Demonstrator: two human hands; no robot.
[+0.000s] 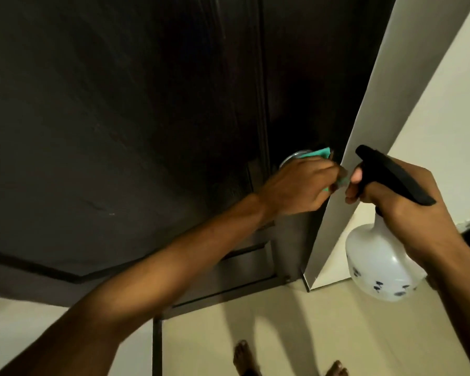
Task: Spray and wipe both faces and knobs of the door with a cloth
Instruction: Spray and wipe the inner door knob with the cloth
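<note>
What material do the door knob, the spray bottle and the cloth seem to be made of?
Door knob: probably polished metal, silvery with a bright glint. Spray bottle: translucent white plastic body with small dark prints, matte black plastic trigger head. Cloth: soft teal fabric, perhaps microfibre, bunched under the left hand.

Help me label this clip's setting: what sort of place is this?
Probably a doorway inside a home: a dark panelled door with a metal knob, a pale wall, a light floor and bare feet. Which room, I cannot tell.
</note>
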